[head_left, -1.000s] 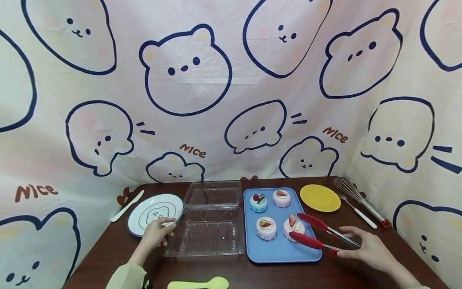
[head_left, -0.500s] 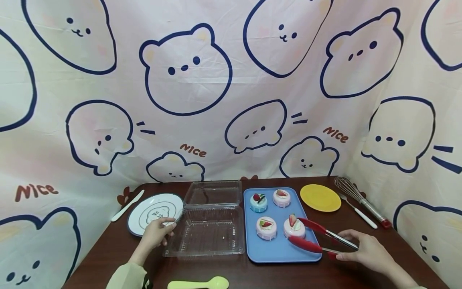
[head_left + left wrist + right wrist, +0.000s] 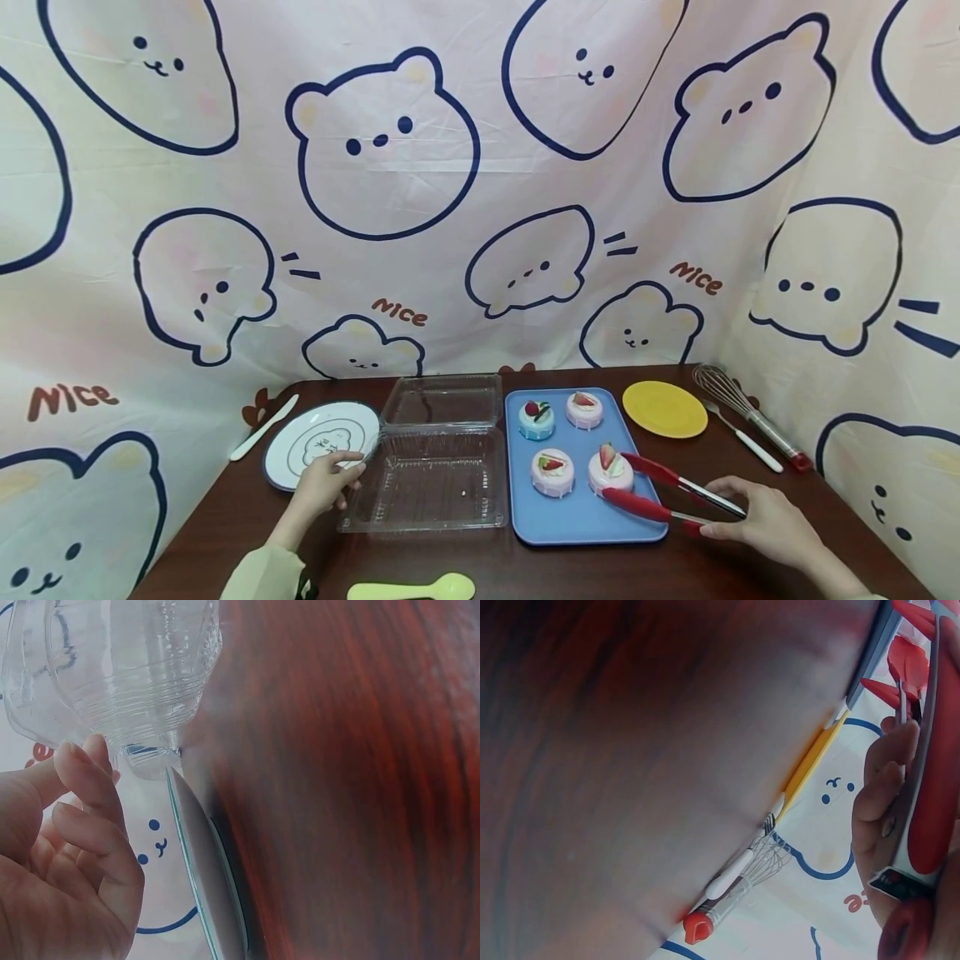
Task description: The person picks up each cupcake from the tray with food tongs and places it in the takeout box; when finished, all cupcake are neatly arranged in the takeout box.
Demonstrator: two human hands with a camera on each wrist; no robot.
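Observation:
My right hand (image 3: 768, 515) holds a pair of red-tipped tongs (image 3: 637, 503) from the right. Their spread tips flank a pink strawberry-topped cake (image 3: 611, 473) at the front right of a blue tray (image 3: 585, 529). Three more small cakes share that tray: a pink one (image 3: 552, 473) beside it, another pink one (image 3: 584, 411) behind, and a blue one (image 3: 536, 420) at back left. My left hand (image 3: 324, 487) pinches the left rim of an opened clear plastic box (image 3: 442, 492), thumb and fingertips at its edge in the left wrist view. Its lid leans back behind.
A white plate (image 3: 281, 450) with a drawing and a white knife (image 3: 264, 427) lie at left. On the right are a yellow plate (image 3: 665, 410), a fork (image 3: 757, 450) and a whisk (image 3: 750, 414). A yellow-green spoon (image 3: 450, 587) lies at the front edge.
The tongs have come down from overlapping the front right cake to either side of it, their tips shifting slightly. My left hand stays at the box's rim.

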